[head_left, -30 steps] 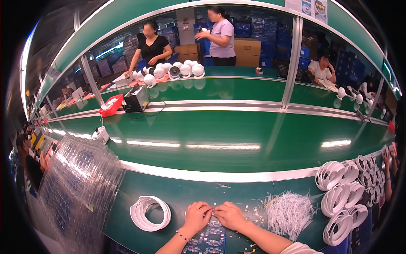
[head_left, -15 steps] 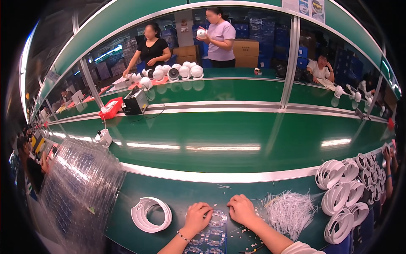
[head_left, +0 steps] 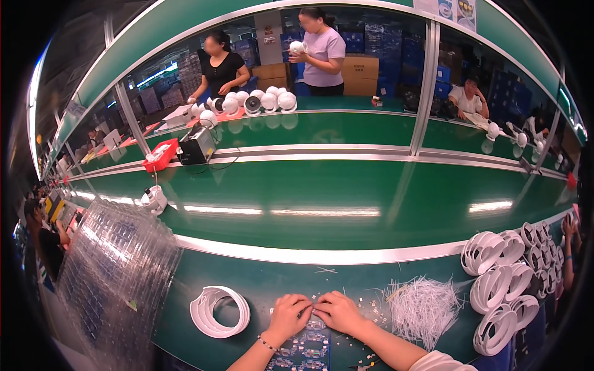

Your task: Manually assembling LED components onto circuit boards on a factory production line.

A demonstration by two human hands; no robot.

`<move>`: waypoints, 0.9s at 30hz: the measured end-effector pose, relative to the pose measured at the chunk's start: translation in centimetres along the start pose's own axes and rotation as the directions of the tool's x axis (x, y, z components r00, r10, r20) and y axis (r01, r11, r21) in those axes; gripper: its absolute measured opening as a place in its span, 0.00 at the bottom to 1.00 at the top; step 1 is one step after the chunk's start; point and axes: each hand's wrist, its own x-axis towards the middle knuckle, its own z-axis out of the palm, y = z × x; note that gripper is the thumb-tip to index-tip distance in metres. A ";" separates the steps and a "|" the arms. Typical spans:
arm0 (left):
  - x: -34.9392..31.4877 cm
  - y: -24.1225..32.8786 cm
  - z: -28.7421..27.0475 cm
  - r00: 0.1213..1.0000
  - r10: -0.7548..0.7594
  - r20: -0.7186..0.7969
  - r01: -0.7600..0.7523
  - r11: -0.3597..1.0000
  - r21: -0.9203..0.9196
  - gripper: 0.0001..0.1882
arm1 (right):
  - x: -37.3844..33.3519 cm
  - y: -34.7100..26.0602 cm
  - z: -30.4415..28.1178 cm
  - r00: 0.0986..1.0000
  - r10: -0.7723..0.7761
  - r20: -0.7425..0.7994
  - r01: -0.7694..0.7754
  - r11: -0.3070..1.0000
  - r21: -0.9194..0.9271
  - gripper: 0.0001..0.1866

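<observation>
My left hand (head_left: 288,317) and my right hand (head_left: 339,312) meet fingertip to fingertip at the near edge of the green bench. Between the pinched fingers there is something tiny that I cannot make out. Under both hands lies a clear tray of small blue circuit boards (head_left: 307,346). Small pale loose parts (head_left: 365,306) are scattered on the bench around the hands. A stack of white rings (head_left: 219,310) lies to the left of my left hand. A heap of thin white strips (head_left: 424,307) lies to the right of my right hand.
A tall stack of clear blister trays (head_left: 114,272) stands at the left. Rows of white rings (head_left: 504,278) stand on edge at the right. Beyond runs a green conveyor belt (head_left: 334,185) with a small white device (head_left: 153,199). People work at the far bench among white round housings (head_left: 260,101).
My right hand has moved left from the loose parts back to my left hand, and the fingertips touch again. The far person in the lilac top has raised a white housing.
</observation>
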 end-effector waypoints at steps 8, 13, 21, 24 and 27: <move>-0.1 -0.3 0.0 0.996 0.078 0.037 -0.073 0.989 -0.131 0.09 | 0.0 0.1 -0.1 0.993 -0.100 -0.062 0.098 0.995 -0.034 0.05; -0.3 -0.8 0.1 0.993 0.100 0.064 -0.088 0.982 -0.167 0.09 | 0.0 0.0 0.0 0.989 -0.132 -0.063 0.130 0.991 -0.032 0.05; -0.1 0.3 -0.3 0.999 0.044 0.007 -0.044 0.999 -0.008 0.08 | 0.1 -0.2 -0.2 0.994 -0.039 -0.105 0.042 0.999 0.027 0.06; -0.4 0.2 -0.3 1.000 0.022 0.019 -0.022 0.999 0.029 0.07 | 0.3 -0.2 -0.2 0.994 -0.054 -0.090 0.057 0.998 0.029 0.06; -0.3 0.0 -0.4 0.999 0.017 0.026 -0.018 0.999 0.030 0.06 | 0.4 0.0 -0.1 0.997 -0.047 -0.067 0.048 0.999 0.016 0.06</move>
